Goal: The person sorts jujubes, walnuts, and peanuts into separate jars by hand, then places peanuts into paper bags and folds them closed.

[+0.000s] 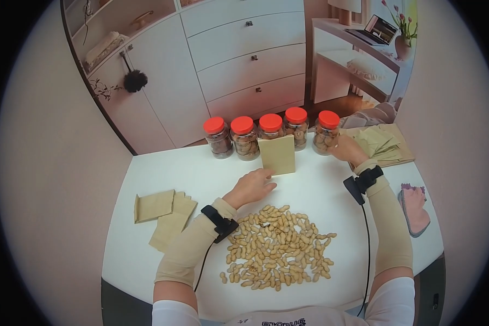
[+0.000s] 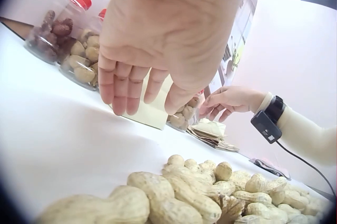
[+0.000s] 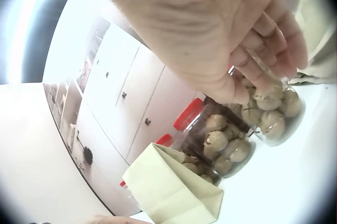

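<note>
An upright paper bag (image 1: 278, 155) stands in front of the jars, its folded side and base visible in the right wrist view (image 3: 171, 184). My left hand (image 1: 251, 187) is at the bag's lower left edge, fingers extended; whether they touch it I cannot tell. My right hand (image 1: 349, 150) is beside the rightmost red-lidded jar (image 1: 326, 134), with relaxed, slightly bent fingers close to the glass. In the right wrist view the hand (image 3: 221, 40) partly hides that jar (image 3: 274, 113). Peanuts in shells (image 1: 280, 247) lie spread near the table's front.
Four more red-lidded jars, among them the leftmost one (image 1: 219, 140), stand along the back. Flat paper bags (image 1: 168, 217) lie at the left. A tray (image 1: 406, 142) with green-beige paper bags is at the back right, and a pink and grey cloth (image 1: 415, 212) at the right edge.
</note>
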A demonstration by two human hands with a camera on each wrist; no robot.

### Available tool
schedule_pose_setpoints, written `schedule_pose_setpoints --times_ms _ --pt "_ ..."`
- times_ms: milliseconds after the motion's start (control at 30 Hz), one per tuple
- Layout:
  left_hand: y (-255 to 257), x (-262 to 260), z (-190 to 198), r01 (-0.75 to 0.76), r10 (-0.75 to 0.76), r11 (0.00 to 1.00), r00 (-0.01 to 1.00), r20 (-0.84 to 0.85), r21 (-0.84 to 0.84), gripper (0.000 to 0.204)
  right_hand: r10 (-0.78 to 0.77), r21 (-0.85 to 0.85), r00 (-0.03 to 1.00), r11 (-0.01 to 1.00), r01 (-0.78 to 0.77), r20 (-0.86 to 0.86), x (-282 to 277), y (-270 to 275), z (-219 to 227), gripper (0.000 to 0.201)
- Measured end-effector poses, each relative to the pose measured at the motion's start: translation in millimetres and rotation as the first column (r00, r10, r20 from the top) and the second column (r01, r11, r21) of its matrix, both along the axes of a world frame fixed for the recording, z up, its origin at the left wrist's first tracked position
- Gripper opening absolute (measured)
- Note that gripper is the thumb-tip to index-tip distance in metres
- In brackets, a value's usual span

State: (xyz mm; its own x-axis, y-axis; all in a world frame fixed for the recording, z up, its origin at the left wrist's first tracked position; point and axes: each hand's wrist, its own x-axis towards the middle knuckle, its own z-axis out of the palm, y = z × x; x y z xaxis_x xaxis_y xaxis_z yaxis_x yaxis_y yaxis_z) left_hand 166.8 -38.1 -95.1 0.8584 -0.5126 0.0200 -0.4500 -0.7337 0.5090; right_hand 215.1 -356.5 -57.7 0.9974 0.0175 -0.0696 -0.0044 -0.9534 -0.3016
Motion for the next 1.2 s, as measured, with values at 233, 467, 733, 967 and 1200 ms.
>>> schedule_pose_setpoints --times_ms 233,467,733,967,1200 --pt "5 -9 10 -0.011 0.011 1.0 0.998 -0.056 0.013 0.042 0.158 0.204 0.958 0.956 -0.209 0.24 1 7 -23 0.047" --pt "56 -49 27 -0.09 0.093 0.994 0.995 -0.04 0.067 0.037 0.337 0.227 0.932 0.905 -0.359 0.133 -53 13 -5 0.042" --pt "163 -116 47 -0.404 0.344 0.883 0.903 0.259 0.238 0.043 0.452 0.209 0.891 0.876 -0.435 -0.039 -120 15 11 0.041" --pt "256 -122 4 -0.586 0.455 0.685 0.809 0.373 0.434 0.043 0.497 0.274 0.866 0.826 -0.492 0.056 -155 29 20 0.039" --pt "245 -123 7 -0.683 0.614 0.63 0.73 0.301 0.37 0.033 0.54 0.269 0.825 0.781 -0.564 0.164 -170 40 17 0.04"
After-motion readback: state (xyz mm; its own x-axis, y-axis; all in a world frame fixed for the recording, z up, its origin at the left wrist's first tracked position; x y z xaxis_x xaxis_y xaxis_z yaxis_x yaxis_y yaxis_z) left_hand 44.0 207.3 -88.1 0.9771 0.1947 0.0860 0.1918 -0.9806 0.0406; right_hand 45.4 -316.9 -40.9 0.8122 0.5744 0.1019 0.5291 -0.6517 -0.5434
